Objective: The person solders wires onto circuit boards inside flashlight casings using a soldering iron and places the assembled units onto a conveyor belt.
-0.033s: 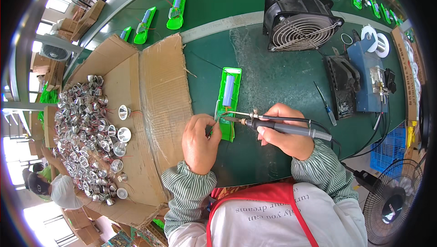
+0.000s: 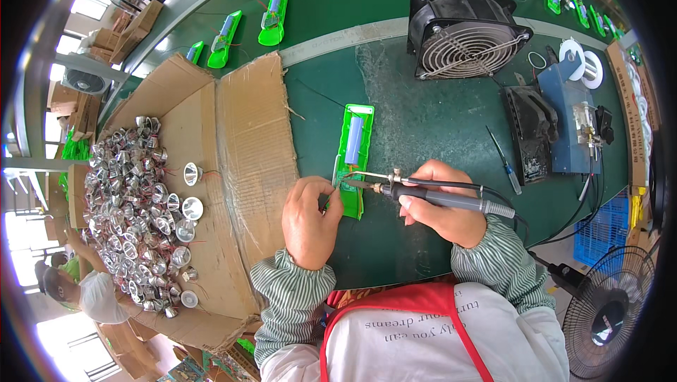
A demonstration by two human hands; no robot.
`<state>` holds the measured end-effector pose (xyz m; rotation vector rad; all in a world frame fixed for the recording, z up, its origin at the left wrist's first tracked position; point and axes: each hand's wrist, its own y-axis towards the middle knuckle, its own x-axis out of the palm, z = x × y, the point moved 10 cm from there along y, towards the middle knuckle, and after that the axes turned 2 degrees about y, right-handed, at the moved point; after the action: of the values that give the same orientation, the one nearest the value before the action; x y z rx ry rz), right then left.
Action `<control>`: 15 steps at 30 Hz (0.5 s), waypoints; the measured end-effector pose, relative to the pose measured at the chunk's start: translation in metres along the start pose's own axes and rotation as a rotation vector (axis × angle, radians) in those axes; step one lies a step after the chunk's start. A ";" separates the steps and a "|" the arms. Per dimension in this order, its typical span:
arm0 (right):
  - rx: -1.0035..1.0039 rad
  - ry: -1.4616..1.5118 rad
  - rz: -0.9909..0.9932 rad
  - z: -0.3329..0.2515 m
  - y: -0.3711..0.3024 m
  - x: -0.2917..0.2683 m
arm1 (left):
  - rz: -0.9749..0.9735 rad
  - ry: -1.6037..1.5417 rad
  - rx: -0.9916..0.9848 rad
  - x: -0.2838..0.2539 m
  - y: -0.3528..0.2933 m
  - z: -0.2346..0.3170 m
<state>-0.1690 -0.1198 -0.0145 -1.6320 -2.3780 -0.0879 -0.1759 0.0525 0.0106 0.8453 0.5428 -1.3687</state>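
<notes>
A narrow green plastic housing (image 2: 357, 144) lies lengthwise on the bench in front of me. It holds a blue-violet cylindrical battery (image 2: 355, 139) and, below that, a small green circuit board (image 2: 345, 179) with thin wires. My left hand (image 2: 309, 221) rests at the housing's lower left edge, thumb and fingers pinched together; what they grip is hidden. In my right hand (image 2: 446, 202) is a soldering iron (image 2: 451, 199) with a thin metal solder-feed tube (image 2: 374, 175) along it. The iron's tip points left, over the circuit board close to my left fingertips.
At left, a cardboard box (image 2: 257, 118) holds many silvery reflector cups (image 2: 134, 227). A black square fan (image 2: 465, 37) stands at the back. Right are a screwdriver (image 2: 504, 160), a blue solder feeder (image 2: 564, 121) and a round fan (image 2: 605, 315). More green housings (image 2: 273, 19) lie beyond; a person (image 2: 99, 294) is far left.
The soldering iron's tip and feed tube have shifted very slightly over the circuit board. My left hand and the housing stay put. The person at far left has moved their head a little.
</notes>
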 end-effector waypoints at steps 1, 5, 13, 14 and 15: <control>-0.002 0.016 0.015 -0.003 -0.001 -0.001 | 0.003 0.005 0.003 0.000 0.000 0.000; -0.042 0.051 0.063 -0.009 -0.004 -0.008 | 0.001 0.006 0.005 0.001 0.000 0.000; -0.046 0.008 0.066 -0.013 -0.006 -0.014 | 0.000 0.018 0.031 0.001 0.003 0.003; -0.051 -0.002 0.052 -0.014 -0.007 -0.013 | 0.000 0.018 0.032 0.001 0.003 0.003; -0.051 -0.002 0.053 -0.014 -0.007 -0.013 | -0.014 0.011 0.020 0.001 0.003 0.002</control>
<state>-0.1684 -0.1368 -0.0034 -1.7178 -2.3503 -0.1382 -0.1726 0.0497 0.0117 0.8672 0.5458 -1.3848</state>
